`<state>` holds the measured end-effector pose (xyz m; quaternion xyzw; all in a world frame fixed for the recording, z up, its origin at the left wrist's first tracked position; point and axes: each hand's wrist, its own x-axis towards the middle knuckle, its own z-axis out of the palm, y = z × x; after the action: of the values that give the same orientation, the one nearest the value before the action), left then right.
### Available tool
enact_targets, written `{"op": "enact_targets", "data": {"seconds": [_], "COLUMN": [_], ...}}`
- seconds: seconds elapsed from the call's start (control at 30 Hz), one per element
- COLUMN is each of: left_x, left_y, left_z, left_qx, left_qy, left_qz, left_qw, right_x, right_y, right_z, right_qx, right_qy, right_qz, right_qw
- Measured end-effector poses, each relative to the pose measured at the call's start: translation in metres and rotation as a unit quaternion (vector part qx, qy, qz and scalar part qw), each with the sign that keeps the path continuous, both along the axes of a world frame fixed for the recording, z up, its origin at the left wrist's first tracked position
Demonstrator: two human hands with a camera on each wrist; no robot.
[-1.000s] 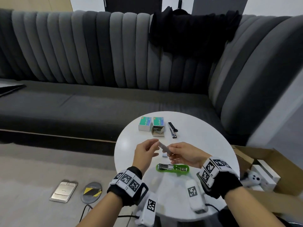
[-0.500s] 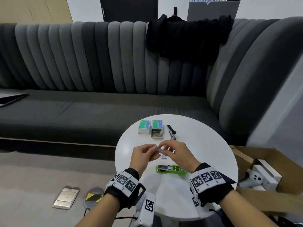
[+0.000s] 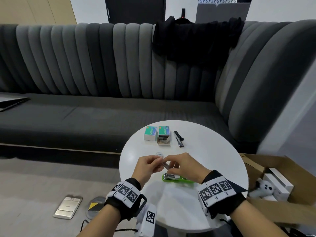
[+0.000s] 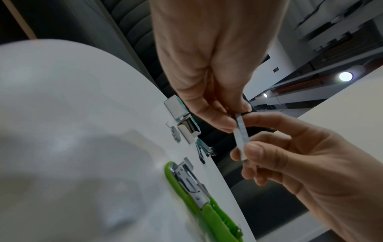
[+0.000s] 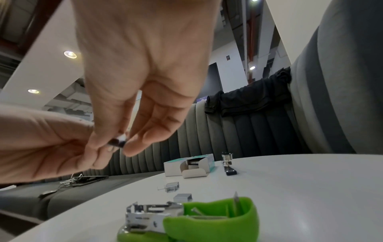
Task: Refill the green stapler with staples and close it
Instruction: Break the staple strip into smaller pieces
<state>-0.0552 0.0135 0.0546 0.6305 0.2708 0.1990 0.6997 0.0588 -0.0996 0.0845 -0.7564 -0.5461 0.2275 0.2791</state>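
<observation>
The green stapler [image 3: 177, 179] lies open on the white round table [image 3: 213, 159], its metal magazine [image 5: 149, 214] exposed at its left end. Just above it both hands hold one silver staple strip [image 4: 241, 134]. My left hand [image 3: 158, 164] pinches the strip's far end between thumb and fingers, also seen in the left wrist view [image 4: 236, 117]. My right hand [image 3: 171, 164] pinches the near end [image 4: 244, 153]. In the right wrist view the right hand [image 5: 119, 144] hides most of the staple strip [image 5: 118, 141].
Two teal staple boxes [image 3: 150, 133] [image 3: 164, 136], one with its flap open, and a black stapler [image 3: 178, 139] sit at the table's far side. Loose staple pieces [image 3: 159, 153] [image 5: 182, 197] lie between them and the hands. A cardboard box [image 3: 282, 177] stands to the right, a grey sofa [image 3: 102, 117] behind.
The left hand closed in and took hold of the strip that the right hand held. Both hands, joined on the strip, now sit lower, just above the green stapler.
</observation>
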Motion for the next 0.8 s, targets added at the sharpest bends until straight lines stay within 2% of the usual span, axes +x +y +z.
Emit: {"op": "enact_targets", "data": {"seconds": [0.17,0.37,0.8], "left_x": [-0.0006,0.0009,0.0015], "left_y": [-0.0036,-0.0059,-0.0085], "left_z": [-0.0003,0.0055,0.0039], "left_qx": [0.022,-0.004,-0.086], "left_qy": [0.011,-0.001,-0.048], "left_qz": [-0.037,-0.056,-0.017], "left_qw": [0.999,0.998,0.995], "right_x": [0.0004,0.0000,-0.0027], "right_y": [0.0022,-0.0003,-0.0039], "right_z": [-0.0027,-0.0046,-0.0063], "right_qx": [-0.018,0.004,0.064], "right_qy": [0.057,0.128,0.216], "right_qz": [0.008,-0.013,-0.051], "right_qw": [0.998,0.992,0.973]}}
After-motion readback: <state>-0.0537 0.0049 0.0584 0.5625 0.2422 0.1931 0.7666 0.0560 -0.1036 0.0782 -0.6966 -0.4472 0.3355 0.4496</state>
